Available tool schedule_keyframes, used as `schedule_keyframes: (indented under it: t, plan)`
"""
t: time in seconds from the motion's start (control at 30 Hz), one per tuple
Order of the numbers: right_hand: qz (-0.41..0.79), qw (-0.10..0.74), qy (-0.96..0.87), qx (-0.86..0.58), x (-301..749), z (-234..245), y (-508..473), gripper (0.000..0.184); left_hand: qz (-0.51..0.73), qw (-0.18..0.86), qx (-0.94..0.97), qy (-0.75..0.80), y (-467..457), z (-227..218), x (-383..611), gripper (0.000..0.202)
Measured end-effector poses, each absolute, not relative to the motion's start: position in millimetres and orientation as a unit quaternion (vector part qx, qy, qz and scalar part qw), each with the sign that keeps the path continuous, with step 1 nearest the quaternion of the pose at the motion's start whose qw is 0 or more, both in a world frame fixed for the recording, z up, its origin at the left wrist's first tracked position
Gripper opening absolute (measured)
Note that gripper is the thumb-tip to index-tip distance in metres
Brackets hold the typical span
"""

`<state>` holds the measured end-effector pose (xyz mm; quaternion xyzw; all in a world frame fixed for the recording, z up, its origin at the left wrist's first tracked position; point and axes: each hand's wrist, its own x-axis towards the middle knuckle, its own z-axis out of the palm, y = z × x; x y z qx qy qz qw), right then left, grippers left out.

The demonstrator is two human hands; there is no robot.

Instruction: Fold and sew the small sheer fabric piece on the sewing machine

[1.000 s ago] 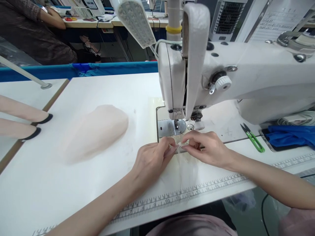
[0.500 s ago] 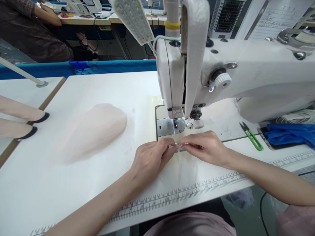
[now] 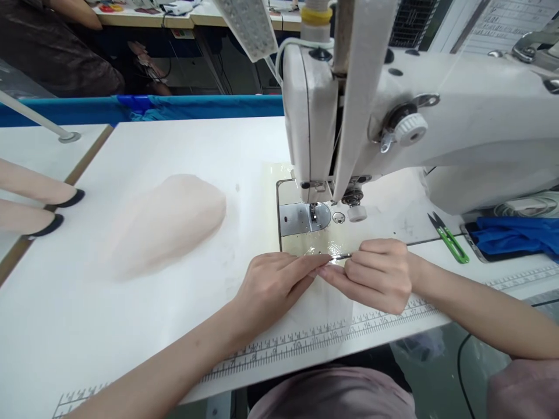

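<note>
My left hand (image 3: 277,282) is closed in a pinch on a piece of sheer, almost clear fabric (image 3: 329,305), which hangs down over the table's front part. My right hand (image 3: 375,273) is curled, its thumb reaching to the left fingertips. Out of its fingers, pointing left, juts a slim metal tool (image 3: 341,256), perhaps tweezers; most of it is hidden in the fist. Both hands meet just in front of the sewing machine's needle plate (image 3: 299,220). Above the plate stands the white sewing machine (image 3: 312,122), its presser foot (image 3: 312,212) over the plate.
A pale sheer fabric piece (image 3: 174,224) lies on the white table at left. Green thread snips (image 3: 449,238) and a blue cloth (image 3: 519,233) on a phone lie at right. A printed ruler (image 3: 297,344) follows the front edge. A co-worker's arm (image 3: 78,11) shows behind.
My right hand has turned and curled into a fist, and the slim metal tool now shows from it. The left fingers have straightened slightly. The view has shifted a little.
</note>
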<state>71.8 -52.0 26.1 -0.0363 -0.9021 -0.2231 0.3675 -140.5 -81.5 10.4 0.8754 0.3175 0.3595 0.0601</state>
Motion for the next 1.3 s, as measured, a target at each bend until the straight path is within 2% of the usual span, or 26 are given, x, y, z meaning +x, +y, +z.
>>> schedule_keyframes:
  t: [0.17, 0.3, 0.43, 0.53, 0.7, 0.8, 0.97, 1.3]
  plan:
    - [-0.249, 0.375, -0.893, -0.015, 70.6, 31.2, -51.7, 0.016, 0.382, 0.035, 0.867, 0.319, -84.5, 14.5, -139.7, 0.007]
    - [-0.23, 0.393, -0.89, -0.031, 70.9, 27.6, -51.8, 0.018, 0.337, 0.093, 0.856, 0.382, -86.8, 19.2, -138.9, 0.014]
    - [-0.078, 0.403, -0.898, -0.159, 69.2, 13.0, -48.8, 0.009, 0.285, 0.106, 0.836, 0.456, -83.7, 14.1, -138.6, 0.024]
    - [0.043, 0.373, -0.893, -0.249, 66.7, 3.5, -45.4, 0.014, 0.272, 0.088, 0.829, 0.481, -80.1, 7.5, -138.7, 0.025]
    - [0.179, 0.336, -0.861, -0.339, 65.3, 4.8, -44.4, 0.024, 0.271, 0.14, 0.814, 0.494, -76.6, 4.8, -140.3, 0.014]
    - [0.185, 0.315, -0.869, -0.334, 64.2, 9.5, -46.1, 0.035, 0.277, 0.14, 0.818, 0.485, -75.3, 4.7, -141.2, 0.013]
    - [0.195, 0.304, -0.879, -0.312, 61.9, 11.3, -46.7, 0.015, 0.279, 0.13, 0.818, 0.486, -74.9, 3.2, -141.7, 0.014]
    - [0.2, 0.316, -0.882, -0.287, 58.8, 6.3, -46.3, 0.01, 0.285, 0.142, 0.82, 0.475, -73.8, 3.2, -141.2, 0.015]
